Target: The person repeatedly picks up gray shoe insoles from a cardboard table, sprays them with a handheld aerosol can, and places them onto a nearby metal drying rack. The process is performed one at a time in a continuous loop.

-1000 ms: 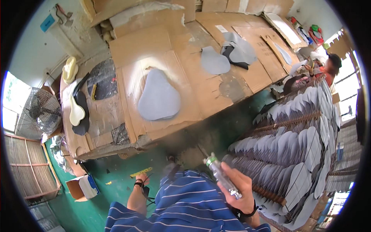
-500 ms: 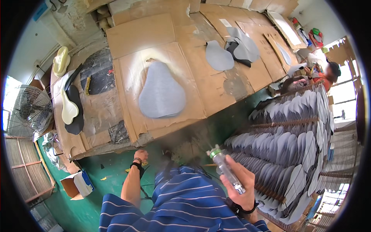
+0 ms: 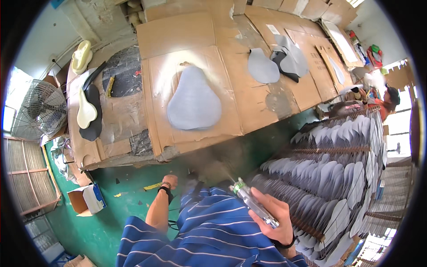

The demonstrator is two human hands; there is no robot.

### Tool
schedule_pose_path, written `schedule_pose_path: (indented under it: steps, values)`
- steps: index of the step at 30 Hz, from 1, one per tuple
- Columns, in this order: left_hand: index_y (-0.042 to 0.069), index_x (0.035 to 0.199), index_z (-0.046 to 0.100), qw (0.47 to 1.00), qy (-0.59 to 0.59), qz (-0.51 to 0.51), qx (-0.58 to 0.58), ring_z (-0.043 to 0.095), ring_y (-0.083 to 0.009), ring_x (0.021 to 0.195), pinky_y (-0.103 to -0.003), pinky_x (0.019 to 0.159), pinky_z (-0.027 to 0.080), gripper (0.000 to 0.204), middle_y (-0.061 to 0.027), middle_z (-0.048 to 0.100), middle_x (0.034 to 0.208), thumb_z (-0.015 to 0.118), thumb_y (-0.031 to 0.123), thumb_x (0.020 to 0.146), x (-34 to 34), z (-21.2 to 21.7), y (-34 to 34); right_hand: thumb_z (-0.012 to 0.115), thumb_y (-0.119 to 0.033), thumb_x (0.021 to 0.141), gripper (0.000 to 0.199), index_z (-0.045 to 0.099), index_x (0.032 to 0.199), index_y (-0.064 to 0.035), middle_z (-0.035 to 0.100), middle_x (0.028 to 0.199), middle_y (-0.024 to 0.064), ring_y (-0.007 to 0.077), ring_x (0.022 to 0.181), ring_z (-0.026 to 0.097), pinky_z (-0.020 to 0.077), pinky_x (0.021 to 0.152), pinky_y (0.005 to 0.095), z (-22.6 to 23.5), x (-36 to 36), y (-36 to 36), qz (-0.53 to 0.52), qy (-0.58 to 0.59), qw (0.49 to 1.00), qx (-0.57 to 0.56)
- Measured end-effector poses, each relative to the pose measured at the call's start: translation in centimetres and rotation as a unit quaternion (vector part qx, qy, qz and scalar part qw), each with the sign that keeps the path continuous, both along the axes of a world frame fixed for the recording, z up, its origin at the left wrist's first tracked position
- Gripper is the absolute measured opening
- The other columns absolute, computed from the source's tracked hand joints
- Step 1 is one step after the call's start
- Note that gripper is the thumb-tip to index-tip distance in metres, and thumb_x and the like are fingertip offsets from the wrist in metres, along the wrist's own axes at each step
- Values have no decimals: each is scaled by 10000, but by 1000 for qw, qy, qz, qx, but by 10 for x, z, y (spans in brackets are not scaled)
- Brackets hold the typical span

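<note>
- Tool (image 3: pixel 254 203) with a shiny tube and a green ring was up in the air, in front of the blue striped shirt (image 3: pixel 213 227). Its front end pointed up toward the table (image 3: pixel 119 121), and that end looked blurry.
- The right hand (image 3: pixel 276 214) held the tool, with its fingers wrapped around the tube. A black band (image 3: pixel 285 243) was on that wrist.
- The left hand (image 3: pixel 169 181) was low, near the table's front edge, over the green floor (image 3: pixel 111 222). Its fingers looked curled, but I could not tell if it held anything. A yellow strip (image 3: pixel 152 187) was just beside it on the floor.
- A gray sheet (image 3: pixel 194 100) shaped like a pear lay flat on the cardboard (image 3: pixel 230 104) that covered the table. Its fat end was nearer the person. A pale, bright patch went around its thin end.
- To the right, more gray pieces (image 3: pixel 263 66) lay on the cardboard, with a black piece (image 3: pixel 284 69) next to them.
- To the left, a cream spoon shape (image 3: pixel 86 111) lay on a long dark piece (image 3: pixel 92 129). A cream bowl shape (image 3: pixel 82 58) was behind it.
- A big fan (image 3: pixel 41 107) stood past the table's left end, and an open box (image 3: pixel 87 201) sat on the floor.
- A rack (image 3: pixel 329 171) full of gray pieces stood on the right. Far behind it was another person (image 3: pixel 381 106) in orange.
</note>
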State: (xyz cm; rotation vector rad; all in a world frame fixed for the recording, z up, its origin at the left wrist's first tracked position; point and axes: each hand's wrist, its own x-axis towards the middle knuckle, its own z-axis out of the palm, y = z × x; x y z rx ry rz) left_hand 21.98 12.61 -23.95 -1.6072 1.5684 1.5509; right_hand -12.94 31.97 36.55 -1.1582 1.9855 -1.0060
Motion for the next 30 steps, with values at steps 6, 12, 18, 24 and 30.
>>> schedule_pose_path:
  steps: [6,12,18,24,30]
  values:
    - [120,1014,780,979,-3,201,36,753,-202,777,-384,655,617,203,-56,757,880,615,161,904,-39,76,-6,740,62,810,578,603,1370,21,707,959,179,290,784,700,544,718,338,-25,-12,-30,-50,92,990,-92]
    - [76,1127,739,967,12,250,50,751,-213,786,-394,661,620,259,-72,758,915,634,183,916,-24,62,-13,743,56,824,577,593,1380,25,700,964,171,290,762,679,540,704,350,-31,-25,-36,-72,125,982,-122]
    - [77,1113,740,975,7,214,52,736,-220,753,-391,640,610,243,-75,757,916,643,181,917,-44,79,-16,738,56,830,558,602,1370,24,704,971,178,291,765,680,540,710,353,-15,-20,-17,-92,117,988,-50]
    - [83,1088,751,973,32,227,42,733,-207,748,-378,618,598,215,-74,746,887,648,137,906,-47,71,-16,743,57,820,555,618,1359,18,722,1007,197,305,824,715,547,752,331,-14,-12,11,-116,91,989,17]
    - [80,1012,737,956,25,270,115,711,-239,725,-434,645,590,314,-69,734,851,532,316,1038,-35,55,-12,756,59,799,609,600,1386,8,708,967,189,304,788,707,549,727,339,-9,4,-7,-8,-1,1000,-9]
